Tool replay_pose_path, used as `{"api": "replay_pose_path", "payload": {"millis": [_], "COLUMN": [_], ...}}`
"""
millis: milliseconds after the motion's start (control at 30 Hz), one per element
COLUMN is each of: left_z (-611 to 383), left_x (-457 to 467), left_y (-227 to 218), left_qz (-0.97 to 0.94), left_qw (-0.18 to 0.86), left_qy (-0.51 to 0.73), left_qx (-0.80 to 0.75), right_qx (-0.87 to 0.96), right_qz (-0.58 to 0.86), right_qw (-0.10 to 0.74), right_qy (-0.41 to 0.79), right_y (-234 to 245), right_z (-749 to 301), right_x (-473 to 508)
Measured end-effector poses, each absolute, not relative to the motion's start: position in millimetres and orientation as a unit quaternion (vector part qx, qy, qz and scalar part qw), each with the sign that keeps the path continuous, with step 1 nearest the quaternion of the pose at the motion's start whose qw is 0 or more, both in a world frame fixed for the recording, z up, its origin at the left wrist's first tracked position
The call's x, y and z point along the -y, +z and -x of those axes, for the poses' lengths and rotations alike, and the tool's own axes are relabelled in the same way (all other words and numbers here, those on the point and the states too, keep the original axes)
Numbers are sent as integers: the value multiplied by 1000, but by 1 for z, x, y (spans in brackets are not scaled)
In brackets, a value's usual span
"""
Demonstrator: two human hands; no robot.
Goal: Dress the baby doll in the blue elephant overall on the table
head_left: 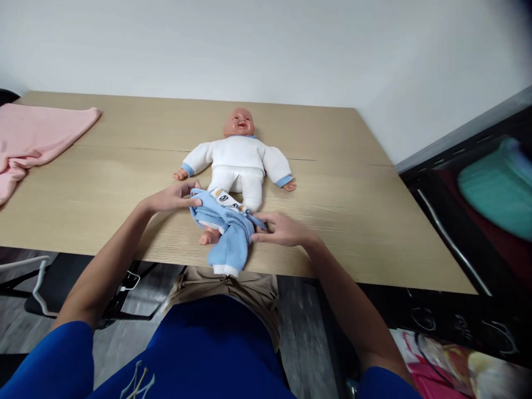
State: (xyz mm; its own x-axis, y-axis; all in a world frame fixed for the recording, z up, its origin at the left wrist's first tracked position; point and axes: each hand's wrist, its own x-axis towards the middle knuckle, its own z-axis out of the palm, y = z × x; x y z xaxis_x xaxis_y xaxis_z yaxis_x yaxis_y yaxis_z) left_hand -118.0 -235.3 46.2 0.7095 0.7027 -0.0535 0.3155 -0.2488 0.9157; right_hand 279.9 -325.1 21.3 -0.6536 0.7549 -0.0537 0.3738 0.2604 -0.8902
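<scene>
A baby doll [238, 152] in a white top and white trousers lies on its back on the wooden table, head toward the wall. Light blue doll trousers [233, 227] with a patterned patch and white cuffs lie over its lower legs. One bare doll foot [209, 236] sticks out of a leg opening at the left, while the other leg of the blue trousers hangs flat toward the table edge. My left hand [177, 198] pinches the waistband at its left side. At the right side my right hand [279, 228] grips the waistband's other edge.
A pink blanket [41, 133] lies at the left of the table [344, 221]. Black chairs stand below on the left. To the right is a dark shelf with a teal object [496, 188], and colourful packages [440, 360] sit low at the bottom right.
</scene>
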Motion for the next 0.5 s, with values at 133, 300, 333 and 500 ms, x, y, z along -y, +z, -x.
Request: {"api": "replay_pose_path", "payload": {"millis": [133,300,333,500], "left_z": [114,68,55,7], "left_x": [235,248,249,233], "left_y": [68,110,115,123], "left_qz": [-804,-881,-892,-871], "left_qw": [442,313,329,466], "left_qy": [212,176,144,-5], "left_qx": [-338,-309,-275,-157], "right_qx": [793,700,685,678], "right_qz": [349,342,353,390], "right_qw": [247,345,353,323], "right_qy": [433,524,531,533], "right_y": [22,9,6,2], "right_z": [-268,-262,-262,-264], "right_x": [334,335,334,331]}}
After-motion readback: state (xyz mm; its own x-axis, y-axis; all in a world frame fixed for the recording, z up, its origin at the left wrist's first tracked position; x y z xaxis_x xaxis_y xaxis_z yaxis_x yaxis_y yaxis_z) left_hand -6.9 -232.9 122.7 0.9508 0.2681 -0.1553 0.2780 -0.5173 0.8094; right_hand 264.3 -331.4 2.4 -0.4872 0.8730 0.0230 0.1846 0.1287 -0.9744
